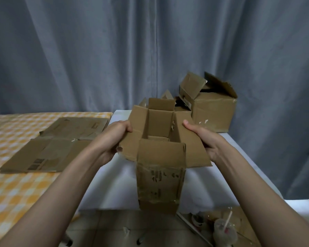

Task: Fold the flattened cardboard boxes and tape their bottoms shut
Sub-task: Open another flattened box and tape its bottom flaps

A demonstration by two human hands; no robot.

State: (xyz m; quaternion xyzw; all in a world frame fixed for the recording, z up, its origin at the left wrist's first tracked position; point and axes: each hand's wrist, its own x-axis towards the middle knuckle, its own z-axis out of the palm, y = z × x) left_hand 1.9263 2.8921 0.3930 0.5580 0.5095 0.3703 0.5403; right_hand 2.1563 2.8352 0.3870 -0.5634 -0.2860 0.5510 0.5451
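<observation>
This looks like a room in a home, perhaps a bedroom, turned into a packing corner. Heavy grey curtains [150,50] cover the whole back wall. A surface spread with an orange-and-white checked cloth [11,184] stands beside a white bench [114,184]. The floor [132,227] is tiled, with a plastic drink cup and straw [225,229] left standing on it.

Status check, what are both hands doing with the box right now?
Left hand grips left flap, right hand grips right flap. Box upright, top flaps open. Flattened boxes wait left. Nothing in the way.
</observation>
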